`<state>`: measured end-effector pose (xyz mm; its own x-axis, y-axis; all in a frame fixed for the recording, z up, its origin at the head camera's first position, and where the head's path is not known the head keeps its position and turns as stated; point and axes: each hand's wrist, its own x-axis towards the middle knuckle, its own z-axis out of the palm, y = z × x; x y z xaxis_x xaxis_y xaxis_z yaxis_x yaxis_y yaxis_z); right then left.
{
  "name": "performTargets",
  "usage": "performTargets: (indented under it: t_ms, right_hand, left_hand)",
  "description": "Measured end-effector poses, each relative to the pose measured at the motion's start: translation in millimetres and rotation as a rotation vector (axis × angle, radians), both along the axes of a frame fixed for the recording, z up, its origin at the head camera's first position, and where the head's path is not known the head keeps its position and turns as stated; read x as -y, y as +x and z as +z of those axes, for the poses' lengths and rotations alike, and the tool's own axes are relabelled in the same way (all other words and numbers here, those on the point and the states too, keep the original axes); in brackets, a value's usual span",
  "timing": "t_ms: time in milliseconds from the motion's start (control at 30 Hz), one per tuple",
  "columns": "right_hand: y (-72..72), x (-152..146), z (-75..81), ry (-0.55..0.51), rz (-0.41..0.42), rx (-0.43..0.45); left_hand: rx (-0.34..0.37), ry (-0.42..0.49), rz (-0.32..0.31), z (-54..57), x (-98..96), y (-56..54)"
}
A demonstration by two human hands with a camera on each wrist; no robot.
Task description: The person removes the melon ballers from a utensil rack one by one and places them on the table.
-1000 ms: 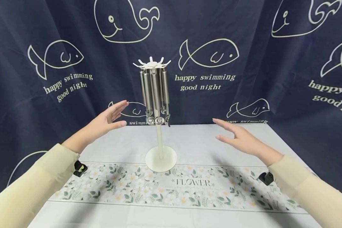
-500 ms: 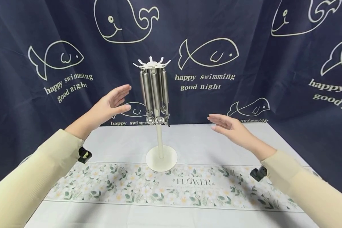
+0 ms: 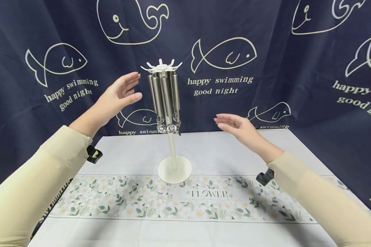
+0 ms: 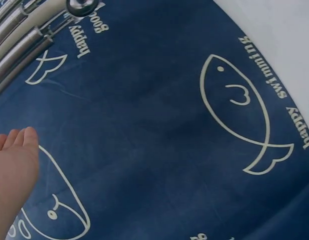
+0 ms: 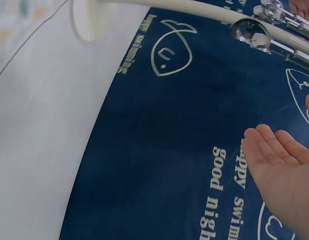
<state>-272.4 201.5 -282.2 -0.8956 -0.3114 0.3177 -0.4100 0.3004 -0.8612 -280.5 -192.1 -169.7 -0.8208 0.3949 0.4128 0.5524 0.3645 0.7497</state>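
A white hanging rack (image 3: 172,147) stands upright on the table, its pole rising from a round base. Several steel utensils (image 3: 164,96) hang from its hooks, long handles up and small rounded heads down. To the left of the handles, my left hand (image 3: 115,94) is raised with fingers relaxed and thumb apart, touching nothing. My right hand (image 3: 239,128) hovers lower on the right, palm turned toward the rack, with a wider gap to it. The left wrist view shows the handles beyond my left fingers (image 4: 29,137); in the right wrist view my right palm (image 5: 284,180) holds nothing.
Under the rack's base lies a white tablecloth (image 3: 123,157) with a flower-printed runner (image 3: 117,199) across it. Dark blue curtains (image 3: 222,103) with fish and whale drawings hang close behind the table and along its sides.
My left hand has risen from beside the utensils' lower ends to beside their upper handles. The right hand has moved left and slightly up, closer to the rack. The utensils still hang in place.
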Motion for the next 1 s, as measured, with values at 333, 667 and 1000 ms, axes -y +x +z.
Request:
performTargets:
  t_ms: [333,667,1000]
  right_hand:
    - [-18.2,35,2.6,-0.120,0.011,0.043]
    - [-29.1,61,11.2,-0.211,0.062,0.032]
    - [-35.4,76,18.8,-0.275,0.097,-0.001]
  left_hand:
    - [-0.041,0.123,0.017,19.0,-29.5,-8.2]
    - [-0.072,0.124,0.074,27.4,-34.2,-10.4]
    - [-0.072,0.107,0.109,34.0,-36.1,-12.1]
